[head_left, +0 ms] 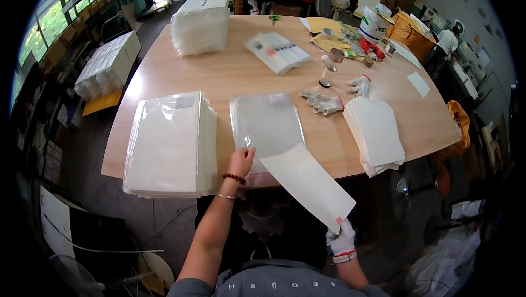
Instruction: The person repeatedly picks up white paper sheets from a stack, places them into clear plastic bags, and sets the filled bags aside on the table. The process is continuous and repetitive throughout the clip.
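My bare left hand (241, 163), with a dark red bead bracelet and a bangle at the wrist, pinches the near edge of a clear plastic sleeve (266, 116) in the middle of the table. My right hand (342, 239), in a white work glove with a red cuff, grips the lower right corner of a white sheet (309, 184). The sheet slants over the table edge, its far end above the sleeve's near part. Left of the sleeve stands a tall stack of filled clear sleeves (164, 143). A fanned pile of white sheets (377, 132) lies to the right.
Two work gloves (322, 103) (360, 85) and a glass jar (327, 74) stand beyond the pile. Farther back are a wrapped stack (200, 23), printed bags (278, 52), green scissors (274, 18), tape rolls and a white bucket (374, 24). People sit and stand behind the table (181, 72).
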